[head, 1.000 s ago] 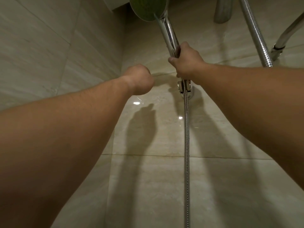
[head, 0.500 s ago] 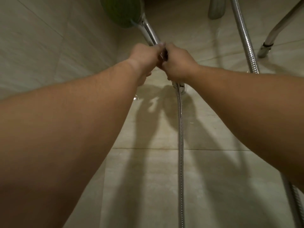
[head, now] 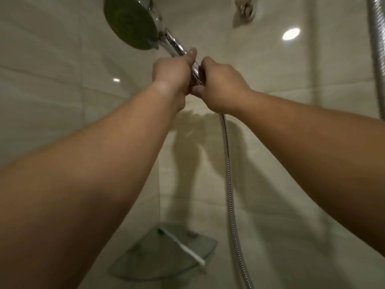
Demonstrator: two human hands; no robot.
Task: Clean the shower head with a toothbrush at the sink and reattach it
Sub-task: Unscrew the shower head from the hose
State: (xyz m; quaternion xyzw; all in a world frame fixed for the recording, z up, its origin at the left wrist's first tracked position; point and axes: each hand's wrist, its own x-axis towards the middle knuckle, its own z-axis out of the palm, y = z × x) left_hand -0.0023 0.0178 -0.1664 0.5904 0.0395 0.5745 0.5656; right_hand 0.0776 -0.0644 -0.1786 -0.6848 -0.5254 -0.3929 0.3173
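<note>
We are facing a corner of glossy beige tiled wall, which is filling most of the view and carrying the shadow of our arms. Our two forearms are reaching up and forward from the lower corners, meeting near the upper middle. A ribbed metal hose is hanging down from under our hands and curving toward the bottom edge, while a second stretch of the same kind of hose is running down the far right edge. Low in the corner, a glass corner shelf is sitting against the tiles, and a toothbrush with a white handle and a green end is lying across it, slanting from upper left to lower right.

The shower head is sitting at the top left, its round greenish face turned toward us, with its chrome handle slanting down and right into our grip. Our left hand is wrapping around the upper part of that handle, thumb lying along the chrome. Our right hand is gripping the lower end just below, where the hose is joining; the two hands are touching each other, both closed around the handle. Up at the top edge, right of the head, a small chrome wall bracket is showing, blurred, and well apart from the handle.
</note>
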